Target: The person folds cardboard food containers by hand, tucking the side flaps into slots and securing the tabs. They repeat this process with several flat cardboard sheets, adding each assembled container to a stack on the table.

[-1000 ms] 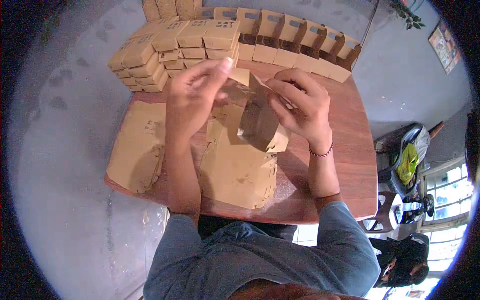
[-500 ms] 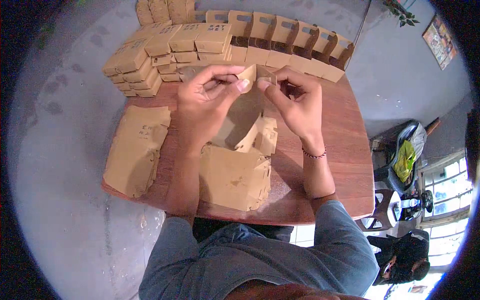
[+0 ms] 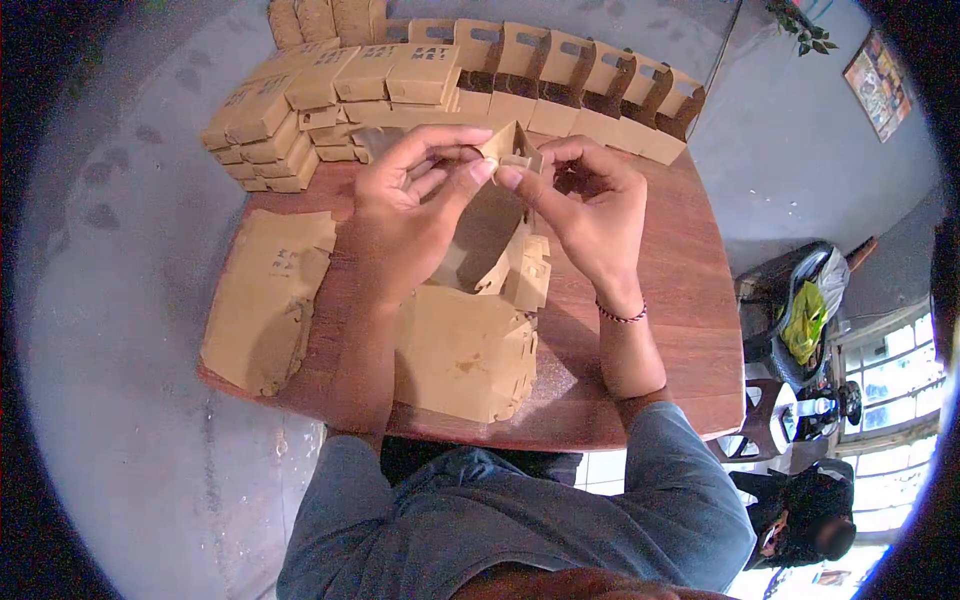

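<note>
Between my hands is a partly folded brown cardboard box [image 3: 482, 232], tilted above the table. My left hand [image 3: 415, 200] pinches the flaps at its far end with thumb and fingers. Close beside it, my right hand [image 3: 590, 200] grips the same end, its thumb nearly touching my left thumb. Below the box lie flat cardboard blanks [image 3: 465, 355] with slotted edges. Another pile of flat blanks [image 3: 265, 295], printed with small dark letters, rests to the left of my left forearm. The inside of the box is partly shaded.
Closed boxes marked "EAT ME!" [image 3: 425, 75] are stacked at the back left of the wooden table [image 3: 690, 300]. A curved row of boxes with handle holes [image 3: 570, 75] lines the back edge. At the lower right a person [image 3: 800, 515] in dark clothing is visible.
Both hands have come together at the far end of the box, and my right hand has moved from its side to the end flaps. The box has turned more lengthwise towards me.
</note>
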Available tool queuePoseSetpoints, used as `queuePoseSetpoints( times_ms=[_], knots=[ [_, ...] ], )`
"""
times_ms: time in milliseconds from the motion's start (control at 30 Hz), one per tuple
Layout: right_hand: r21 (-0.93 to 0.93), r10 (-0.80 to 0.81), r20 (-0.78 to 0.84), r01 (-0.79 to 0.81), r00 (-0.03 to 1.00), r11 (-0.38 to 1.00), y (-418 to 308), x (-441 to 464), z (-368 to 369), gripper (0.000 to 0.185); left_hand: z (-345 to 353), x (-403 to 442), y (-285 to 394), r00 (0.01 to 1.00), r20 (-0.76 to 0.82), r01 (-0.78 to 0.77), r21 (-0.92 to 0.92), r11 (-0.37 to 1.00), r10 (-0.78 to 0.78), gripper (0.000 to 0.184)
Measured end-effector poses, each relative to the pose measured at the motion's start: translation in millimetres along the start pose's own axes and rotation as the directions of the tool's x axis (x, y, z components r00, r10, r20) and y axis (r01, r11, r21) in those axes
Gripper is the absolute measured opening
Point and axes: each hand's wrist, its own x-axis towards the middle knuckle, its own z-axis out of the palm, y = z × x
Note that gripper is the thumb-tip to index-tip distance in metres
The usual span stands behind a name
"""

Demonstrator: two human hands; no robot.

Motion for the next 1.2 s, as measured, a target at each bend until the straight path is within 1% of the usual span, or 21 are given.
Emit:
queuePoseSetpoints(
  times_ms=[33, 67, 133, 200, 267, 300, 333, 367, 400, 467, 500, 567, 667, 733, 800, 867, 967, 1033, 1100, 1167, 1200],
  knots=[
    [-0.046, -0.032, -0.005, 0.031, 0.999, 0.998, -1, 0, 0, 0.016, 0, -1, 2, 1.000, -0.001, 0.002, 0.034, 0.999, -0.002, 0.025],
    [-0.047, -0.033, -0.003, 0.033, 0.999, 0.998, 1, 0, 1, 0.016, 0, -2, 3, 1.000, -0.001, 0.003, 0.068, 0.998, -0.003, 0.025],
    [-0.006, -0.121, -0.022, 0.121, 0.992, 0.993, 6, 0, 2, 0.015, 1, -3, 4, 1.000, -0.015, 0.003, 0.104, 0.995, -0.002, 0.025],
    [-0.039, -0.150, -0.019, 0.149, 0.989, 0.988, 6, 0, 1, 0.014, 1, -4, 6, 1.000, -0.028, 0.004, 0.139, 0.990, 0.000, 0.025],
    [-0.072, -0.178, -0.017, 0.177, 0.984, 0.982, 7, 0, 2, 0.014, 0, -5, 8, 0.997, -0.001, -0.074, 0.203, 0.977, 0.075, 0.023],
    [-0.088, -0.238, -0.010, 0.236, 0.971, 0.968, 8, 0, 3, 0.014, -1, -5, 8, 0.997, 0.001, -0.075, 0.202, 0.976, 0.077, 0.023],
    [-0.103, -0.297, -0.001, 0.295, 0.955, 0.950, 9, 0, 3, 0.013, -4, -5, 7, 0.995, 0.017, -0.097, 0.240, 0.966, 0.095, 0.022],
    [-0.103, -0.297, -0.003, 0.296, 0.955, 0.950, 9, 0, 3, 0.013, -6, -6, 7, 0.993, 0.033, -0.118, 0.278, 0.953, 0.113, 0.021],
    [-0.116, -0.291, 0.019, 0.291, 0.956, 0.950, 8, -1, 2, 0.013, -7, -6, 8, 0.993, 0.035, -0.119, 0.279, 0.953, 0.113, 0.021],
    [-0.128, -0.285, 0.040, 0.288, 0.958, 0.949, 9, -2, 1, 0.013, -9, -6, 8, 0.985, 0.062, -0.175, 0.317, 0.932, 0.164, 0.022],
    [-0.137, -0.306, 0.055, 0.310, 0.951, 0.941, 10, -1, 0, 0.013, -10, -6, 7, 0.985, 0.062, -0.175, 0.317, 0.932, 0.164, 0.022],
    [-0.145, -0.326, 0.070, 0.333, 0.943, 0.932, 12, -1, -1, 0.013, -12, -6, 5, 0.968, 0.096, -0.251, 0.337, 0.908, 0.232, 0.024],
    [-0.125, -0.350, 0.070, 0.357, 0.934, 0.926, 13, 0, -2, 0.013, -11, -8, 10, 0.970, 0.091, -0.242, 0.351, 0.904, 0.224, 0.025],
    [-0.116, -0.393, 0.138, 0.408, 0.909, 0.905, 13, 2, -5, 0.015, -12, -9, 13, 0.976, 0.098, -0.218, 0.344, 0.913, 0.196, 0.025],
    [-0.114, -0.403, 0.144, 0.420, 0.904, 0.901, 9, 1, -6, 0.016, -13, -9, 13, 0.980, 0.105, -0.195, 0.336, 0.921, 0.169, 0.025],
    [-0.112, -0.411, 0.151, 0.429, 0.899, 0.897, 6, 1, -7, 0.016, -13, -9, 11, 0.974, 0.123, -0.222, 0.304, 0.926, 0.193, 0.026],
    [-0.105, -0.412, 0.179, 0.434, 0.893, 0.895, 6, 2, -11, 0.016, -14, -9, 11, 0.974, 0.140, -0.207, 0.247, 0.947, 0.177, 0.027],
    [-0.041, -0.467, 0.241, 0.489, 0.851, 0.871, 8, 3, -15, 0.014, -13, -10, 13, 0.972, 0.145, -0.218, 0.257, 0.942, 0.185, 0.027],
    [-0.024, -0.458, 0.243, 0.477, 0.855, 0.878, 7, 3, -17, 0.012, -11, -11, 16, 0.970, 0.149, -0.227, 0.267, 0.937, 0.193, 0.027],
    [-0.006, -0.449, 0.246, 0.464, 0.859, 0.886, 5, 2, -18, 0.011, -9, -13, 20, 0.981, 0.138, -0.170, 0.251, 0.953, 0.139, 0.027],
    [-0.048, -0.419, 0.251, 0.444, 0.873, 0.895, 3, 1, -19, 0.010, -8, -13, 20, 0.981, 0.138, -0.171, 0.251, 0.953, 0.139, 0.027]
  ],
)
